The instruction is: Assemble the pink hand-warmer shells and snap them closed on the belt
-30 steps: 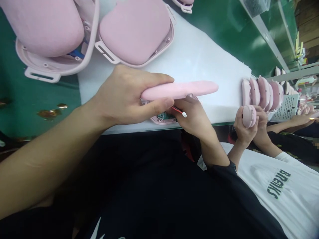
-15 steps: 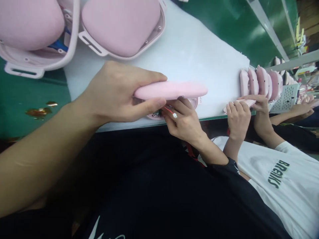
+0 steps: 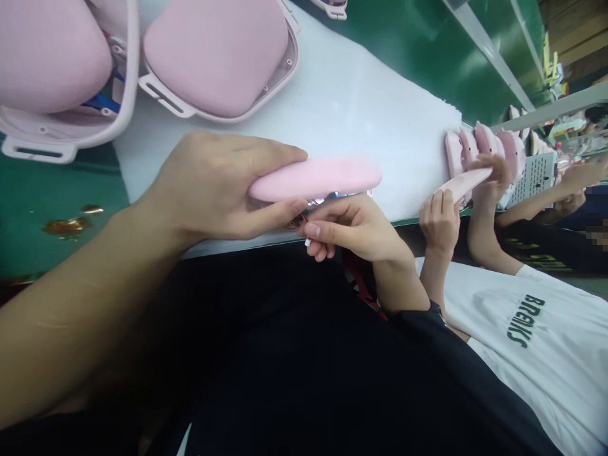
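My left hand (image 3: 204, 183) is closed around one end of a pink rounded shell (image 3: 327, 176), thumb below and fingers above. The shell is seen edge-on, tilted over the table. On its right underside, my right hand (image 3: 361, 225) is closed, its thumb and fingertips pinching a thin red wire that ends in a small white connector (image 3: 308, 242). Between the shell and my right fingers show a silvery part (image 3: 315, 203) and a bit of blue; the rest of the inside is hidden.
Two open pink housings with padded pink parts, a left one (image 3: 52, 57) and a right one (image 3: 216, 57), lie on the far left side. White sheet (image 3: 351, 107) covers the green table. At right, a person in a white shirt handles a pink piece (image 3: 463, 183) beside a row of pink shells (image 3: 487, 140).
My right hand has turned and its thumb has come to the front, with the white connector now lower and further left. The view has shifted slightly. The neighbouring person's pink piece has tilted up.
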A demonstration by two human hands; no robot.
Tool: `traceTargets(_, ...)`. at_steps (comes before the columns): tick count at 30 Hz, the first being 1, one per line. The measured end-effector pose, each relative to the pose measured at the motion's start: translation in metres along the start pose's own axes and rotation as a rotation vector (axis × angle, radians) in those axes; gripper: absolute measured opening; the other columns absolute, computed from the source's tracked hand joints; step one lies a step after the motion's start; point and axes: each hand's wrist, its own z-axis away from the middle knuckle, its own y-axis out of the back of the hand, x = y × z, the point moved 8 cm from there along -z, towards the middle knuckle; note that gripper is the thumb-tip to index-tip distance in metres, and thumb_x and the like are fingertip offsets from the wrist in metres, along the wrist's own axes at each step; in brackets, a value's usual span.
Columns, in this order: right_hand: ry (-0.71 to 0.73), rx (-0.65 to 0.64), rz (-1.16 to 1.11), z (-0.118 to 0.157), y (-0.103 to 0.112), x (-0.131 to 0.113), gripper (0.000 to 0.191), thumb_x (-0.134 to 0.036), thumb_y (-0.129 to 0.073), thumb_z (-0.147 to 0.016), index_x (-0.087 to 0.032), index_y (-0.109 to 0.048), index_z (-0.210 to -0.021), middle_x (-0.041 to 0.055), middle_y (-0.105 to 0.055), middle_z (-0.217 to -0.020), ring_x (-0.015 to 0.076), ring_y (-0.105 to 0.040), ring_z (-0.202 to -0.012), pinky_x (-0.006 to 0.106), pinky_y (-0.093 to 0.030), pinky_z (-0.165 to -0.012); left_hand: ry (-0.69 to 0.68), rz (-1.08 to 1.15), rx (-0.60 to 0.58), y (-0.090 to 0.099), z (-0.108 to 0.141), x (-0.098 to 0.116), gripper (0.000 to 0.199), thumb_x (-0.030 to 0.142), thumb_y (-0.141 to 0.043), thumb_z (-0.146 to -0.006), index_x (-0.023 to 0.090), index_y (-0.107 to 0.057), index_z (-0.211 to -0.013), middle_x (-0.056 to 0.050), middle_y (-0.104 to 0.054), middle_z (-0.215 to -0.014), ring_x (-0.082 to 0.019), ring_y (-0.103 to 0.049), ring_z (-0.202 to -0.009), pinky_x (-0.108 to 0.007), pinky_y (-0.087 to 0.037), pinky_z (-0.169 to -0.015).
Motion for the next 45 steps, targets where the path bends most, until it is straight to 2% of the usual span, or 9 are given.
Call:
traceTargets(4, 0.040, 0.033, 0.096, -0.004, 0.005, 0.004, 0.045, -0.060, -0.084, -0.090, -0.017, -0.078, -0.101, 0.0016, -0.080, -0.086, 0.0123, -0.075, -0.074, 0.023, -0.062, -0.067, 0.000, -0.016, 0.023, 0.004, 0.000, 0.002, 0.053, 0.053, -0.052, -0.109, 0.008, -0.076, -0.125, -0.012, -0.083, -0.111, -0.031, -0.081, -0.096, -0.037, -0.049, -0.073)
traceTargets(9, 0.283, 0.256, 0.606, 0.002, 0.018, -0.014, 0.026, -0.043, -0.067, -0.107, -0.020, -0.077, -0.099, 0.0021, -0.080, -0.096, 0.0155, -0.073, -0.089, 0.030, -0.060, -0.084, 0.042, -0.023, -0.028, 0.001, -0.001, 0.000, 0.055, 0.052, -0.051, -0.108, 0.007, -0.075, -0.128, -0.013, -0.082, -0.114, -0.033, -0.080, -0.099, -0.039, -0.046, -0.072)
traceTargets(13, 0.378, 0.284, 0.953, 0.000, 0.013, -0.015, 0.028, -0.037, -0.056, -0.111, -0.020, -0.068, -0.091, 0.0050, -0.076, -0.094, 0.0193, -0.067, -0.088, 0.036, -0.056, -0.083, 0.120, -0.060, -0.099, -0.003, -0.003, -0.004, 0.059, 0.057, -0.041, -0.107, 0.012, -0.076, -0.124, -0.010, -0.082, -0.109, -0.032, -0.079, -0.097, -0.040, -0.045, -0.069)
traceTargets(17, 0.408, 0.342, 1.164, -0.003, 0.011, -0.010, 0.028, -0.040, -0.049, -0.113, -0.022, -0.070, -0.107, 0.0081, -0.073, -0.105, 0.0258, -0.064, -0.103, 0.043, -0.053, -0.094, 0.243, -0.109, -0.164, -0.007, -0.002, -0.014, 0.066, 0.064, -0.031, -0.106, 0.017, -0.074, -0.121, -0.008, -0.080, -0.108, -0.030, -0.077, -0.098, -0.040, -0.047, -0.071)
traceTargets(21, 0.436, 0.486, 1.204, -0.004, 0.013, -0.005, 0.031, -0.041, -0.050, -0.113, -0.023, -0.074, -0.104, 0.0079, -0.072, -0.103, 0.0277, -0.063, -0.106, 0.047, -0.047, -0.101, 0.236, -0.123, -0.173, -0.010, -0.001, -0.015, 0.063, 0.065, -0.039, -0.102, 0.016, -0.076, -0.113, -0.012, -0.081, -0.110, -0.031, -0.076, -0.095, -0.038, -0.044, -0.067)
traceTargets(26, 0.526, 0.629, 1.231, 0.003, 0.014, -0.003, 0.034, -0.042, -0.048, -0.113, -0.024, -0.076, -0.103, 0.0074, -0.072, -0.098, 0.0259, -0.066, -0.101, 0.044, -0.049, -0.095, 0.268, -0.108, -0.215, -0.014, -0.002, -0.017, 0.056, 0.061, -0.045, -0.100, 0.017, -0.076, -0.115, -0.010, -0.080, -0.104, -0.031, -0.075, -0.096, -0.038, -0.049, -0.070)
traceTargets(36, 0.548, 0.724, 1.195, 0.006, 0.021, 0.007, 0.037, -0.044, -0.049, -0.112, -0.022, -0.076, -0.097, 0.0092, -0.071, -0.095, 0.0272, -0.066, -0.099, 0.045, -0.050, -0.094, 0.299, -0.080, -0.200, -0.016, -0.001, -0.019, 0.046, 0.063, -0.047, -0.097, 0.029, -0.076, -0.107, -0.004, -0.078, -0.099, -0.032, -0.077, -0.103, -0.044, -0.060, -0.079)
traceTargets(41, 0.431, 0.787, 1.215, 0.001, 0.027, 0.028, 0.044, -0.050, -0.047, -0.111, -0.021, -0.078, -0.100, 0.0125, -0.067, -0.094, 0.0320, -0.065, -0.100, 0.054, -0.047, -0.103, 0.307, -0.031, -0.177, -0.015, 0.000, -0.021, 0.050, 0.066, -0.049, -0.094, 0.027, -0.077, -0.106, -0.001, -0.076, -0.096, -0.032, -0.077, -0.104, -0.044, -0.063, -0.087)
traceTargets(45, 0.536, 0.847, 1.282, 0.004, 0.021, 0.027, 0.040, -0.050, -0.049, -0.109, -0.024, -0.078, -0.099, 0.0098, -0.066, -0.089, 0.0285, -0.065, -0.092, 0.051, -0.049, -0.098, 0.313, -0.013, -0.189, -0.017, 0.001, -0.021, 0.048, 0.064, -0.052, -0.095, 0.028, -0.076, -0.113, -0.002, -0.075, -0.100, -0.031, -0.076, -0.107, -0.042, -0.062, -0.087)
